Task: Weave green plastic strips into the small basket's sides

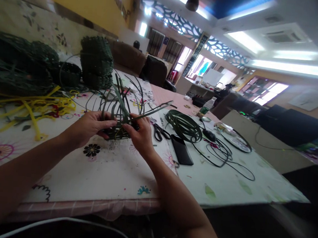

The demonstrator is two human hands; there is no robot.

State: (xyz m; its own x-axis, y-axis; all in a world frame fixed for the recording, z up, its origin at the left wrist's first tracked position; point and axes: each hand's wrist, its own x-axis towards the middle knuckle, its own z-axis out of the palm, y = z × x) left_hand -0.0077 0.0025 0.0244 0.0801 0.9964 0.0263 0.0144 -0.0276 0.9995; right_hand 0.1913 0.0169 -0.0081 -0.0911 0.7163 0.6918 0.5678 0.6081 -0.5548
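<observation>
A partly woven dark green basket (117,133) sits on the floral tablecloth between my hands, its long loose strips fanning upward and outward. On its left side, my left hand (96,127) pinches a strip between thumb and fingers. My right hand (140,132) grips the right side, thumb in front and fingers behind, at the foot of a green strip (157,107) that slants off to the right. The weave under my fingers is partly hidden. Black-handled scissors (161,132) lie just right of my right hand.
Finished green baskets (96,62) are stacked at the back left, beside yellow strips (33,112). To the right lie a coil of green strip (184,124), a black phone (182,150), a mouse (209,134) with its cable and a plastic bottle (207,107). A person (227,90) sits far back.
</observation>
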